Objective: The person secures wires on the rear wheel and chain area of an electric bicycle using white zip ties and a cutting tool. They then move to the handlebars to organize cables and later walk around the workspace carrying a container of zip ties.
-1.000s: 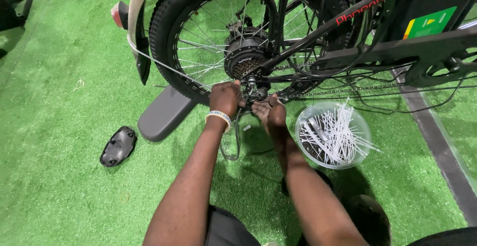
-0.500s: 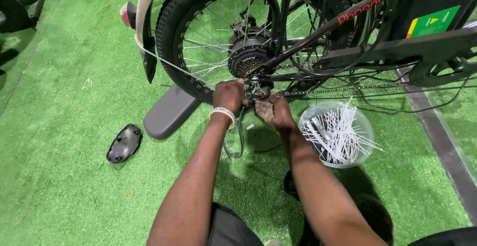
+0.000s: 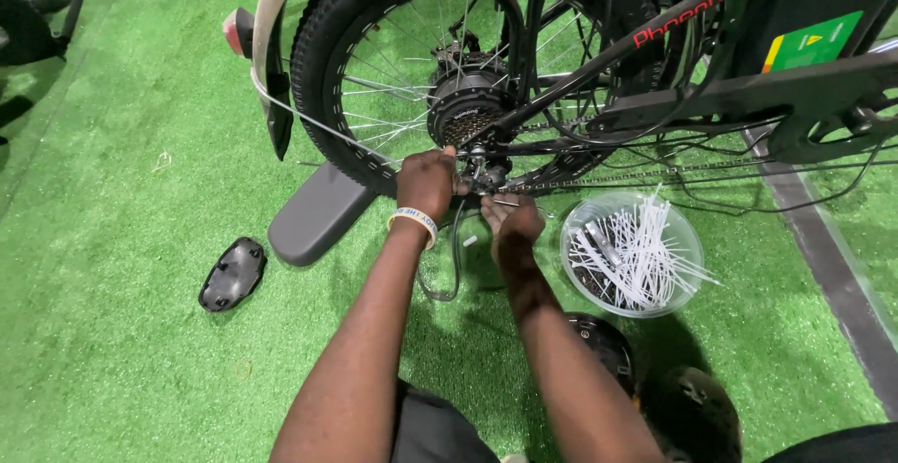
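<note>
A black bicycle stands on green turf, its rear wheel (image 3: 374, 70) and hub motor with sprockets (image 3: 465, 117) in front of me. My left hand (image 3: 426, 182), with a white wristband, is closed around the rear derailleur (image 3: 486, 171) just under the hub. My right hand (image 3: 511, 220) sits just below and right of the derailleur, fingers curled on a thin metal tool (image 3: 502, 203) that points at it. A black cable (image 3: 456, 257) loops down between my forearms. The chain (image 3: 636, 178) runs off to the right.
A clear round tub of white cable ties (image 3: 632, 253) stands right of my right hand. A grey kickstand foot (image 3: 316, 215) and a loose black plastic cover (image 3: 233, 273) lie to the left. The white mudguard with its red reflector (image 3: 265, 42) curves over the tyre. A dark strip (image 3: 823, 257) edges the turf.
Both hands stay at the derailleur. My right hand has slipped slightly down and to the right of it; my head has moved closer.
</note>
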